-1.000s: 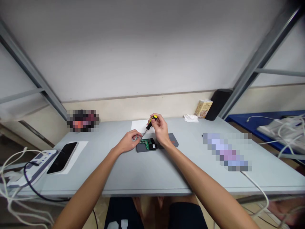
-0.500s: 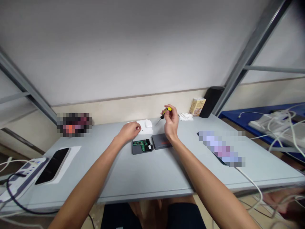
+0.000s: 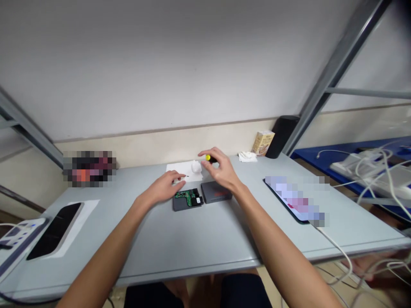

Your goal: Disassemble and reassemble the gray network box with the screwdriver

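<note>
So the right hand (image 3: 223, 171) has its grip around a yellow-and-black screwdriver handle (image 3: 210, 158), yellow end showing, thumb and index finger spread apart. It's up above the table (image 3: 192, 239), near a small rounded white case (image 3: 196, 167) that sits on a sheet of white paper (image 3: 173, 168).

Left hand (image 3: 166, 185) is palm down with an open grip, thumb and fingers parted at the paper's near edge. Fingertips are right by a tiny dark piece (image 3: 188, 176) on the sheet, can't really tell if they're touching it.

The flat grey housing with a green circuit board exposed (image 3: 188, 200) lies on the table just in front of the left hand. Right beside it is a dark grey rectangular shell with red marking (image 3: 215, 192), partly under the right wrist.

Toward the back right there's crumpled white tissue (image 3: 247, 157), a yellowish carton (image 3: 263, 143) and a black cylinder (image 3: 284, 137) leaning by the frame.
</note>
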The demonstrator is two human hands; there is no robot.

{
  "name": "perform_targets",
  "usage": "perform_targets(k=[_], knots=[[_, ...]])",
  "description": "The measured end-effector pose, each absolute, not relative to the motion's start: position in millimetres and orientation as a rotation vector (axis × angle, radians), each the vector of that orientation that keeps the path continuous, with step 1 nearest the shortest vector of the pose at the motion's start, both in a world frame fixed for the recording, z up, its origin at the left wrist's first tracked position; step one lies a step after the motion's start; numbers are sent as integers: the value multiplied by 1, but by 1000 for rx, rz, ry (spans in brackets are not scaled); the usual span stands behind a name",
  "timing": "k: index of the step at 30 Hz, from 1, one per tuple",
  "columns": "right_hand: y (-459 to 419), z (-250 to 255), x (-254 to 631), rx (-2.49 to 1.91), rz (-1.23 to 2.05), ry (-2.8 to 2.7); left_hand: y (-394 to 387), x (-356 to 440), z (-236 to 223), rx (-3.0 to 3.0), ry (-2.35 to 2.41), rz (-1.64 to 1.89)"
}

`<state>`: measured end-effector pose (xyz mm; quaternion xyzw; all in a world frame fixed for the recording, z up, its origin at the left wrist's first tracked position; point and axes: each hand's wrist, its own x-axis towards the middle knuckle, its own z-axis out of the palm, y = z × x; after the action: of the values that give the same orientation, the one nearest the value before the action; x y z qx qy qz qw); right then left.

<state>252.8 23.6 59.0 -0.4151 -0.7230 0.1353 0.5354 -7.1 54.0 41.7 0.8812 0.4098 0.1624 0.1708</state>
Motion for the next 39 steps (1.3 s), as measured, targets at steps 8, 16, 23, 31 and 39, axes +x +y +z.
perform_targets(k=[8, 16, 23, 31, 39], knots=[[5, 51, 226, -1346, 585, -2388, -1, -47, 20, 2308, 1095, 458], [-5, 58, 227, -1352, 433, -2437, 6, -51, 19, 2176, 1102, 568], [-61, 64, 243, -1245, 315, -2306, 9, -60, 23, 2107, 1128, 579], [-101, 31, 233, -1228, 424, -2420, 9, -62, 22, 2174, 1154, 625], [-34, 45, 268, -1438, 243, -2337, 14, -62, 18, 2221, 1167, 695]])
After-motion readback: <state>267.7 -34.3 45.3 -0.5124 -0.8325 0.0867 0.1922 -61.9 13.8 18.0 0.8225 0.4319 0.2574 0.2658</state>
